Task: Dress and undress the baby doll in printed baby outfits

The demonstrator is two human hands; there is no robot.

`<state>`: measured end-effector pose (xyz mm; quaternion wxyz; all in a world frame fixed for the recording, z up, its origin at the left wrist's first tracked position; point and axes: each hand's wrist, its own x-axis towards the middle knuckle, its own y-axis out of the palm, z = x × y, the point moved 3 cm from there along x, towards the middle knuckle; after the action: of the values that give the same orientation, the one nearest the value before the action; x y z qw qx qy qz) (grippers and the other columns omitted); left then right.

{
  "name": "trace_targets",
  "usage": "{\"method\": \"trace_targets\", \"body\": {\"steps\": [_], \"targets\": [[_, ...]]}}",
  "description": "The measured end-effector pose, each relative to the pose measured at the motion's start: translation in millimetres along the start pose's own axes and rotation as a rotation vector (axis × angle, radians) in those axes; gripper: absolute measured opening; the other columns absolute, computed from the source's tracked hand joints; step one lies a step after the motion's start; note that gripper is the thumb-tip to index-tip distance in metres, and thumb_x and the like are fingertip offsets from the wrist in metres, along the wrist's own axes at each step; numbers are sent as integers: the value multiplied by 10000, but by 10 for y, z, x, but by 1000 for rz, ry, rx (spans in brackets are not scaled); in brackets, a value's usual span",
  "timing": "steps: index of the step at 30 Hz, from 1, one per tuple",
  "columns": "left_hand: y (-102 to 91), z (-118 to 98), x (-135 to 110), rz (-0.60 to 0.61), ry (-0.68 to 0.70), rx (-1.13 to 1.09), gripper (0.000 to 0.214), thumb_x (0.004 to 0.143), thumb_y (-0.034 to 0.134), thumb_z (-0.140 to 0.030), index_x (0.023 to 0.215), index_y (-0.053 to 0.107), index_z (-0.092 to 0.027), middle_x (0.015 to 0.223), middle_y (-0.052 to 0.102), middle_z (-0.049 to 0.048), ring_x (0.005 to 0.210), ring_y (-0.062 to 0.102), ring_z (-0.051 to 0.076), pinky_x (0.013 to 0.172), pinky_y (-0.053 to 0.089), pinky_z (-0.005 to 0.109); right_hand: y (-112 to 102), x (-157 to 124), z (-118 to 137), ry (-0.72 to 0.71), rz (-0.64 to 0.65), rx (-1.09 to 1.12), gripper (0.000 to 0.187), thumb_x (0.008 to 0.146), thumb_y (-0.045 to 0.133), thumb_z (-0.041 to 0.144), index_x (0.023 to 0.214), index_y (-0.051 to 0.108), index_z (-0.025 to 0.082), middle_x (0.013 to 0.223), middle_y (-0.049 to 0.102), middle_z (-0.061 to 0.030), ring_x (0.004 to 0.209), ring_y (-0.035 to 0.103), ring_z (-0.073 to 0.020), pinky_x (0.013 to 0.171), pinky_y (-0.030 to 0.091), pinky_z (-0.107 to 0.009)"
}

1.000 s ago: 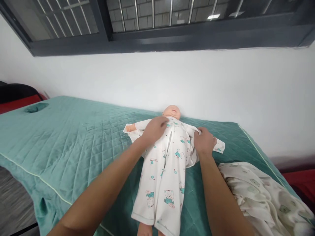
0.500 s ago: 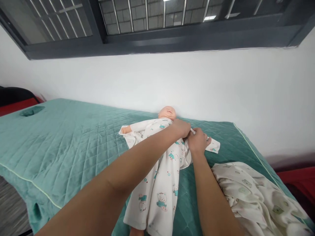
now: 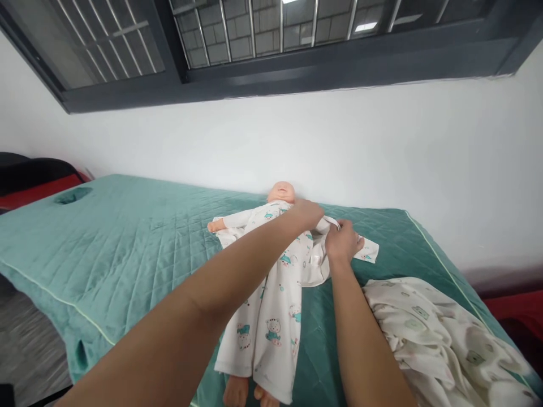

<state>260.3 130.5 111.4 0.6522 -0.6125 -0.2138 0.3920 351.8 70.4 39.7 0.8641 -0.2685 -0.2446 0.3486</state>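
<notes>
A baby doll (image 3: 281, 192) lies on its back, dressed in printed white pants (image 3: 271, 328), its bare feet at the bottom of the view. Under it a white baby top (image 3: 316, 271) is spread out, with one side drawn up by my hands. My left hand (image 3: 309, 215) is closed at the doll's shoulder on the right of the view, on the top's fabric; its fingertips are largely hidden. Pinched in my right hand (image 3: 340, 242) is the edge of the top, close to the sleeve (image 3: 367, 251). The doll's arm on that side is covered by my hands.
A green quilted cover (image 3: 139, 237) lies under the doll, against a white wall (image 3: 190, 147) below a barred window. A crumpled printed cloth (image 3: 432, 328) sits beside my right forearm. Red and black items show at both sides.
My hands have moved slightly apart, and the top's edge now stretches between them. More of the top's inner side shows. The view has shifted a little, bringing the doll's feet into sight.
</notes>
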Motion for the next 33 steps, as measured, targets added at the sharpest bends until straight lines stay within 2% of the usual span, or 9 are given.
{"method": "trace_targets", "body": {"steps": [3, 7, 11, 15, 19, 22, 25, 29, 33], "targets": [[73, -117, 38, 16, 60, -20, 296, 742, 696, -160, 1030, 757, -186, 1058, 755, 139, 1003, 702, 305, 896, 528, 387, 0, 1, 14, 14, 45, -14, 306, 874, 420, 243, 1088, 631, 185, 1103, 717, -167, 1185, 558, -338, 1039, 271, -550], [169, -241, 109, -13, 119, -32, 342, 798, 660, -204, 1135, 709, -172, 1137, 738, 138, 1044, 685, 308, 923, 518, 419, 23, 23, -5, 16, 66, -8, 293, 875, 437, 263, 1082, 628, 183, 1079, 722, -170, 1182, 564, -342, 1045, 271, -547], [193, -225, 118, -62, 136, 4, 362, 849, 606, -189, 1203, 661, -139, 1185, 715, 163, 1108, 655, 317, 948, 495, 434, 46, 40, -33, 20, 46, 15, 281, 873, 440, 270, 1069, 624, 189, 1086, 713, -169, 1192, 548, -342, 1045, 274, -546], [100, -147, 41, -84, 135, 73, 335, 839, 622, -150, 1170, 669, -132, 1203, 703, 165, 1118, 642, 323, 929, 487, 423, 33, 63, -70, 47, -12, 99, 261, 865, 446, 288, 1025, 629, 191, 1152, 688, -167, 1211, 519, -340, 1053, 279, -531], [-23, 18, -83, -108, 100, 142, 348, 844, 600, -117, 1187, 655, -130, 1176, 705, 171, 1105, 646, 311, 898, 483, 401, 53, 128, -166, 111, -44, 239, 211, 824, 486, 306, 940, 624, 196, 1037, 700, -127, 1048, 590, -311, 1050, 307, -513], [-78, 172, -178, -138, 69, 179, 364, 870, 559, -120, 1227, 628, -134, 1192, 692, 175, 1100, 647, 294, 884, 476, 391, 104, 178, -253, 151, -65, 382, 202, 796, 513, 349, 916, 602, 212, 939, 683, -77, 917, 605, -270, 958, 408, -447], [-114, 282, -267, -153, 49, 201, 349, 866, 565, -117, 1209, 627, -131, 1199, 683, 173, 1087, 647, 285, 873, 472, 384, 142, 208, -306, 171, -98, 527, 185, 761, 516, 330, 892, 582, 217, 889, 651, -38, 839, 588, -227, 866, 456, -383], [-176, 320, -371, -156, 33, 213, 346, 853, 592, -119, 1197, 620, -110, 1200, 673, 179, 1075, 642, 287, 861, 477, 392, 146, 233, -300, 203, -139, 725, 164, 684, 542, 297, 820, 572, 210, 809, 612, -7, 787, 566, -191, 831, 480, -356], [-218, 298, -441, -158, 27, 205, 333, 863, 578, -113, 1194, 614, -116, 1215, 665, 173, 1080, 634, 277, 861, 481, 386, 136, 256, -254, 230, -130, 962, 220, 585, 548, 245, 800, 570, 205, 774, 626, -1, 761, 615, -186, 784, 528, -361]]}}
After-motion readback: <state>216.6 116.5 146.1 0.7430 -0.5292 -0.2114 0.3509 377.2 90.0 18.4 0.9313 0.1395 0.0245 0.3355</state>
